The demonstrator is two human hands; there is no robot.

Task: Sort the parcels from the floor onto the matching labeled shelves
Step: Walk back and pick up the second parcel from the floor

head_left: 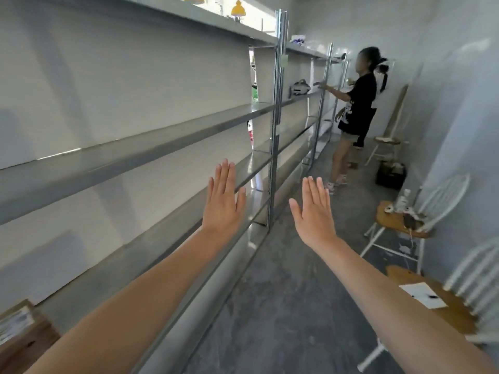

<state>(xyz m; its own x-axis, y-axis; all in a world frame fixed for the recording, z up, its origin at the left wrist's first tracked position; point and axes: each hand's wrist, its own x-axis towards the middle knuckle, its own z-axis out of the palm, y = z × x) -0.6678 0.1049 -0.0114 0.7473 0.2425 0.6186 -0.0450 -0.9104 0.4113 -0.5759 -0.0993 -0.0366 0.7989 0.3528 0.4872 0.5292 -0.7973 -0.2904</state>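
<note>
Both my arms stretch forward with flat palms facing away. My left hand [224,199] hovers in front of the grey metal shelves [140,149] that run along the left wall; it holds nothing. My right hand [314,209] is over the floor aisle, fingers straight and together, also holding nothing. A brown cardboard parcel [23,336] with a white label sits at the bottom left corner, beside my left forearm. The nearby shelf boards look bare. I cannot make out shelf labels, apart from a pale tag [283,60] on the upright post.
Another person in a black shirt [356,112] stands farther down the aisle reaching to a shelf holding a grey bag [299,87]. White chairs with wooden seats [402,225] line the right wall, one carrying paper [422,294]. A dark crate [390,175] sits on the concrete floor.
</note>
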